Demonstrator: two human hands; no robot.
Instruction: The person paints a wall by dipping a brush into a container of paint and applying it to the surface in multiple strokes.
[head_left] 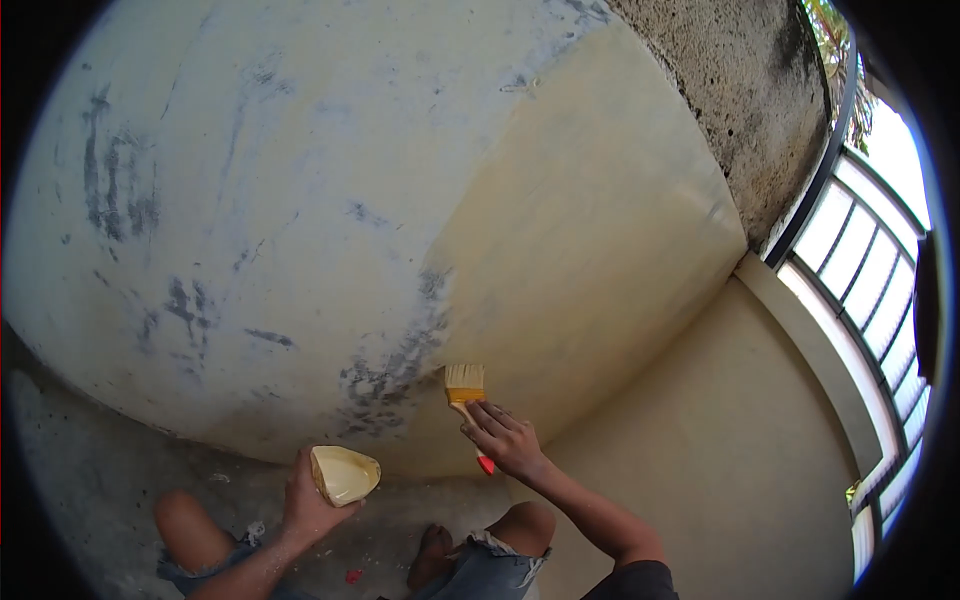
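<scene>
My right hand grips a paintbrush by its handle, whose red end sticks out below the fingers. Its cream-coated bristles point up and meet the wall low down, right of a dark scuffed patch. On the right the wall wears a cream-yellow coat; to the left it is pale with grey smears. Down at the left, my left hand is closed around a small container of cream paint, tilted so the inside shows.
A second, beige wall meets the painted one at the right. Beyond stands a metal railing, with rough concrete above. My bent knees frame the grey floor, where a small red scrap lies.
</scene>
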